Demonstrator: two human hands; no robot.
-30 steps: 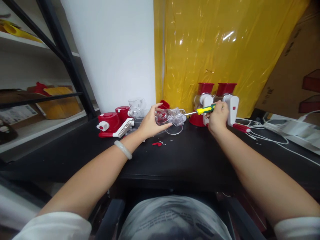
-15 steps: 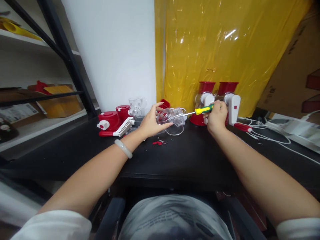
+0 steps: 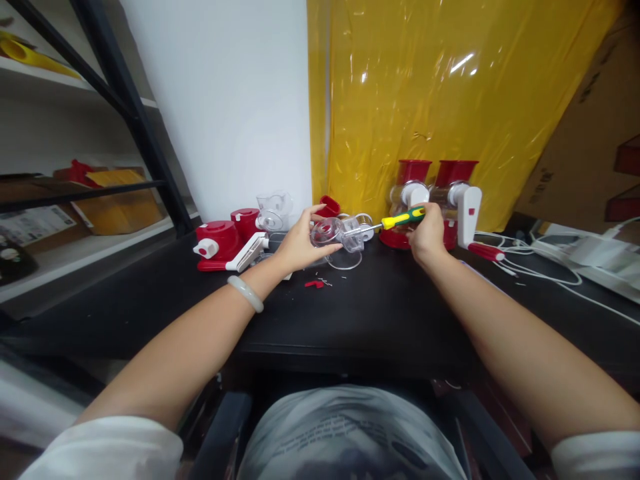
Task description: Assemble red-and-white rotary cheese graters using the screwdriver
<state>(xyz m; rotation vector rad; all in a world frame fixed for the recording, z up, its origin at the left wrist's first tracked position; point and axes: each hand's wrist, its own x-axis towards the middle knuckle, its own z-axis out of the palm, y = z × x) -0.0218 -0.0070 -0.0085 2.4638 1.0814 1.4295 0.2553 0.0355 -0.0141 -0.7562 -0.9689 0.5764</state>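
My left hand (image 3: 303,241) grips a clear plastic housing (image 3: 354,241) from its left side, thumb below and fingers above, holding it over the table. In my right hand (image 3: 427,233) is a yellow-and-green screwdriver (image 3: 403,218), its shaft pointing left. The tip reaches into the clear housing; the exact spot where it meets a screw is too small to make out. Below the housing, a small red plastic piece (image 3: 315,285) lies on the black table with several tiny screws (image 3: 326,283) beside it.
Two red-and-white rotary graters with cranks (image 3: 467,217) stand at the back right. Red bases (image 3: 220,241), a white crank arm (image 3: 249,252) and another clear housing (image 3: 275,210) sit at the left. White cables (image 3: 543,267) lie to the right. A shelf rack (image 3: 120,80) rises at far left.
The screwdriver and my right hand have shifted slightly left, and its handle has turned a little. My left hand still holds the clear housing, which has moved slightly left.
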